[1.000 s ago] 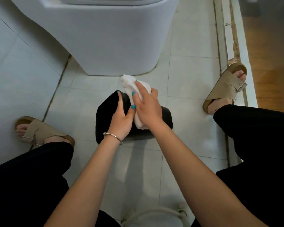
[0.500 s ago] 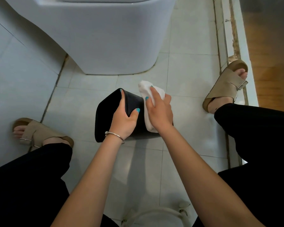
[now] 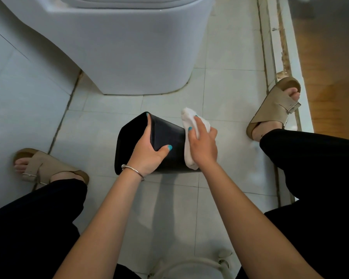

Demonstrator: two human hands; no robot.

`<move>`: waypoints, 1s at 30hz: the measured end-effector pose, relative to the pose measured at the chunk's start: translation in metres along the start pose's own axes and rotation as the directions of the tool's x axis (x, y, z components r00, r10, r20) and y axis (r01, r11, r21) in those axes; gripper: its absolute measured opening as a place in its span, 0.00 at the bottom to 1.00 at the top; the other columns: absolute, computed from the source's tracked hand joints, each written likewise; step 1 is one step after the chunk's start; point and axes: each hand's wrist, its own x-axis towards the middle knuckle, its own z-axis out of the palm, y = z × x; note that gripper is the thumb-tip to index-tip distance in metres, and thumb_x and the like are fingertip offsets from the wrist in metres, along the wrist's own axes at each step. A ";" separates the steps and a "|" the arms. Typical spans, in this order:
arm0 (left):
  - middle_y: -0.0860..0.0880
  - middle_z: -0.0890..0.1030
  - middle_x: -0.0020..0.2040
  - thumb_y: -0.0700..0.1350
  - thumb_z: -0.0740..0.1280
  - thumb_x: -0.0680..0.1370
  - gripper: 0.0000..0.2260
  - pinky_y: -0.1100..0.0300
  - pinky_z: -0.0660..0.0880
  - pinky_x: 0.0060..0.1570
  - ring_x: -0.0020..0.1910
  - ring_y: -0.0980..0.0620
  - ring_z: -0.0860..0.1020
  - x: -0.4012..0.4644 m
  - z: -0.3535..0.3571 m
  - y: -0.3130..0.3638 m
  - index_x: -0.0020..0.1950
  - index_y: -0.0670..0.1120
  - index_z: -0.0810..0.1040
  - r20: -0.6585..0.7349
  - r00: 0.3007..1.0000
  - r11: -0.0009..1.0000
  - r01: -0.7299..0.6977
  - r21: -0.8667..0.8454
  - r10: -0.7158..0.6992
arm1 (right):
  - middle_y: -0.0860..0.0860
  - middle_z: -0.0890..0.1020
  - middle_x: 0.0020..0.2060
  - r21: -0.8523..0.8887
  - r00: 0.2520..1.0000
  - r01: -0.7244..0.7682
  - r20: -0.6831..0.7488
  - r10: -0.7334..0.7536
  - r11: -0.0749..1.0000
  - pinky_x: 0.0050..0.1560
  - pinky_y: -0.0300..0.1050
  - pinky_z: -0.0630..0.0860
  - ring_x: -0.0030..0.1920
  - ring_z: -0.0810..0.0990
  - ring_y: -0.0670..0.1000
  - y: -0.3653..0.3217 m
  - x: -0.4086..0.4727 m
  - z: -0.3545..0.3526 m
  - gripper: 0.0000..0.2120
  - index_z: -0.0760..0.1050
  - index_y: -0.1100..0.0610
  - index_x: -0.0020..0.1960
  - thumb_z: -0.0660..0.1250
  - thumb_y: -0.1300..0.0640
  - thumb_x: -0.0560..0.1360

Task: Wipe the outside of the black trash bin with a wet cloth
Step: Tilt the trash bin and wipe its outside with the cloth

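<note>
Bin position first: the glossy black plastic trash bin lay tipped on its side on the pale grey tiled floor, directly ahead of the crouched person, between the two tan buckled sandals and just short of the base of the white ceramic toilet. Its long axis ran left to right across the body, so each hand had one end within reach.

Left hand gripped the bin at its left portion, fingers curled over the far edge and thumb pressed on the upper face, a thin silver bangle at the wrist. This hand appeared to be steadying the bin.

Right hand lay palm-down on a folded white cloth, fingers lightly curved over it, pressing it against the bin's right end. Cloth ran from the far edge to the near edge of that end; part of it stuck out beyond the fingertips.

Judgement: right hand was the working one and nearer the unwiped end face; any next stroke turns on the bin's sideways lie, the cloth travelling along that axis toward the left hand, or round the end. Underside against the floor was hidden; likely needs a roll to reach it.
</note>
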 end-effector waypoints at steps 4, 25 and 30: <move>0.54 0.64 0.72 0.39 0.71 0.74 0.44 0.71 0.60 0.63 0.68 0.60 0.64 0.003 0.005 0.002 0.79 0.51 0.44 0.004 1.000 1.000 -0.002 0.011 0.002 | 0.53 0.61 0.70 -0.093 1.000 0.025 0.013 -0.024 0.995 0.55 0.51 0.73 0.57 0.74 0.61 -0.010 0.005 0.000 0.21 0.59 0.37 0.74 0.52 0.42 0.81; 0.52 0.66 0.73 0.43 0.72 0.74 0.42 0.52 0.65 0.71 0.71 0.52 0.66 0.018 -0.001 0.004 0.79 0.52 0.48 0.096 0.995 0.993 -0.038 0.109 0.028 | 0.54 0.62 0.69 -0.106 0.987 -0.087 0.126 0.100 0.991 0.56 0.53 0.72 0.56 0.76 0.61 0.014 0.034 -0.016 0.21 0.60 0.37 0.74 0.51 0.44 0.81; 0.52 0.69 0.71 0.42 0.70 0.72 0.42 0.57 0.67 0.68 0.69 0.54 0.69 0.015 0.002 0.003 0.79 0.50 0.49 0.119 0.992 0.995 -0.049 0.088 0.039 | 0.55 0.64 0.67 -0.045 0.984 0.074 0.163 -0.066 0.996 0.55 0.50 0.71 0.56 0.76 0.61 -0.025 0.021 -0.013 0.21 0.61 0.37 0.74 0.52 0.45 0.81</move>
